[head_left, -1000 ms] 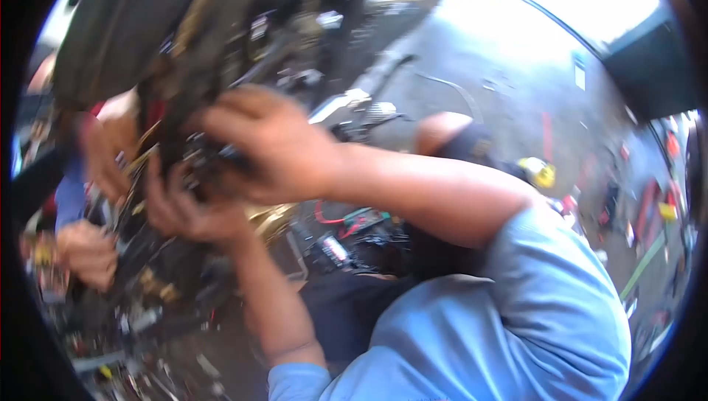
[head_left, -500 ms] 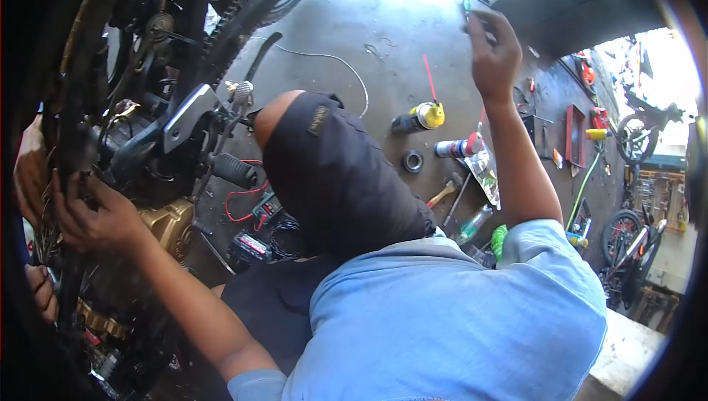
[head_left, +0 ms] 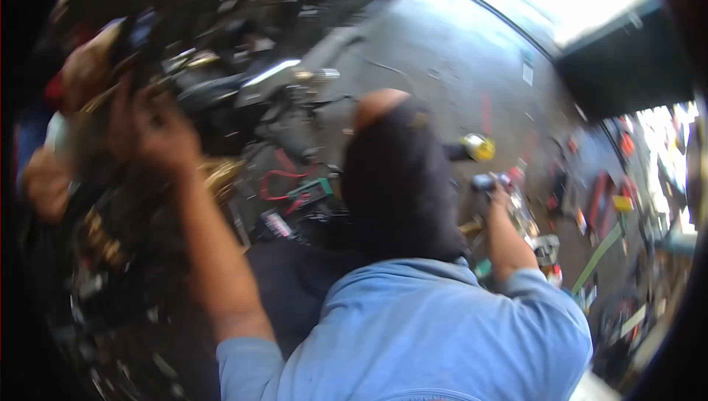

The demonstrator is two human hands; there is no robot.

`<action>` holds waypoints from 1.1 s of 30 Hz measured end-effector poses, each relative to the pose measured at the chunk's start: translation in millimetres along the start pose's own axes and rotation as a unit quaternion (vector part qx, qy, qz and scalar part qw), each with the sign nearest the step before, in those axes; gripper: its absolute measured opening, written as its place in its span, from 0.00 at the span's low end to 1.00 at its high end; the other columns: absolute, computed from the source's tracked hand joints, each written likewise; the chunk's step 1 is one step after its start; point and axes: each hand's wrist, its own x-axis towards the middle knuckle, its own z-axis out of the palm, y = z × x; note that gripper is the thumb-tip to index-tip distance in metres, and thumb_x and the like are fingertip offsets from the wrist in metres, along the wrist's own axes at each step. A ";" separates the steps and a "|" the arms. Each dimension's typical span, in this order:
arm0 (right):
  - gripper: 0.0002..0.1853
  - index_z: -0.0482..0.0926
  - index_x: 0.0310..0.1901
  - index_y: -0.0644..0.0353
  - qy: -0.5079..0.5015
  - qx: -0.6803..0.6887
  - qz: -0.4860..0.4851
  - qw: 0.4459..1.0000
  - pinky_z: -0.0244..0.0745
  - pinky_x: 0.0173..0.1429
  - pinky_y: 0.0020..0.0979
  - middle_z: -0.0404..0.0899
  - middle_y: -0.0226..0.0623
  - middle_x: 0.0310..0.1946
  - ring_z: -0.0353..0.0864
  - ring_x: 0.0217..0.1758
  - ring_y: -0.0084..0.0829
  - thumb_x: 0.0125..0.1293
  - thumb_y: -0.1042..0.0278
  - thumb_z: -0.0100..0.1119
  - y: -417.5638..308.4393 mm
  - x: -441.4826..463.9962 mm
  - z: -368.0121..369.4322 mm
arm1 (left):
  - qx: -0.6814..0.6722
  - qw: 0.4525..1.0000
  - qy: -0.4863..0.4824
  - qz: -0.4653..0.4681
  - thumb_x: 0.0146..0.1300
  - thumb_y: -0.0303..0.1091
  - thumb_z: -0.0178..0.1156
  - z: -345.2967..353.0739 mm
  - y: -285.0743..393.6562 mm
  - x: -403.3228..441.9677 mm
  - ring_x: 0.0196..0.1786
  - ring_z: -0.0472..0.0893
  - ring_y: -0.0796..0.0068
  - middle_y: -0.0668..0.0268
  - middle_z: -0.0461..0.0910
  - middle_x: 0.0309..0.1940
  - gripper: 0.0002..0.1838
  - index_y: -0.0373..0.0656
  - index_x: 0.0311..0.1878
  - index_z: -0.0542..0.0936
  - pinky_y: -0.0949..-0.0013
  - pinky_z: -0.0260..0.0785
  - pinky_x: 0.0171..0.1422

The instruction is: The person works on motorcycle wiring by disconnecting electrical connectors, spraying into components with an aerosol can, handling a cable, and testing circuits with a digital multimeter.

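My left hand [head_left: 158,132] is raised at the dark wires and frame of the motorcycle [head_left: 214,95]. Motion smears its fingers, and whatever they touch cannot be made out. Low on the right, my right hand [head_left: 500,196] reaches down to the floor beside a spray can [head_left: 487,181] with a red cap. The fingers there are small and blurred, so a grip on the can cannot be confirmed. Between my arms is my knee in dark cloth [head_left: 402,180].
Another person's hands [head_left: 88,69] [head_left: 46,183] are at the left. A yellow-topped can [head_left: 479,147], a green meter [head_left: 310,192] with red leads and a red tray [head_left: 603,198] are on the floor [head_left: 442,54]. A gold engine cover [head_left: 221,178] is near my left forearm.
My right hand has come down from its raised position at the upper right to the floor by the cans. My left hand remains at the motorcycle. The camera view has shifted and blurred.
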 end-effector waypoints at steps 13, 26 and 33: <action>0.38 0.67 0.65 0.69 -0.281 0.285 -0.560 0.725 0.84 0.46 0.40 0.80 0.50 0.45 0.83 0.42 0.39 0.64 0.50 0.72 -385.3 -228.6 -18.5 | 0.045 0.997 -0.023 -0.054 0.57 0.33 0.69 -16.6 7.2 5.1 0.63 0.73 0.61 0.74 0.79 0.61 0.11 0.51 0.44 0.84 0.53 0.59 0.70; 0.50 0.54 0.75 0.49 -0.431 0.147 -0.752 0.476 0.78 0.47 0.47 0.80 0.53 0.45 0.83 0.41 0.49 0.54 0.73 0.75 -339.2 -419.0 84.9 | 0.017 0.997 -0.026 -0.064 0.61 0.36 0.67 -22.0 4.1 3.7 0.64 0.73 0.62 0.76 0.79 0.62 0.08 0.52 0.44 0.83 0.53 0.57 0.71; 0.48 0.60 0.72 0.50 -0.389 0.144 -0.795 0.442 0.79 0.39 0.41 0.81 0.54 0.44 0.84 0.39 0.47 0.51 0.76 0.76 -354.8 -441.0 84.2 | 0.017 0.997 -0.027 -0.069 0.61 0.36 0.67 -20.9 3.7 3.5 0.64 0.73 0.64 0.78 0.78 0.62 0.08 0.53 0.44 0.82 0.53 0.56 0.71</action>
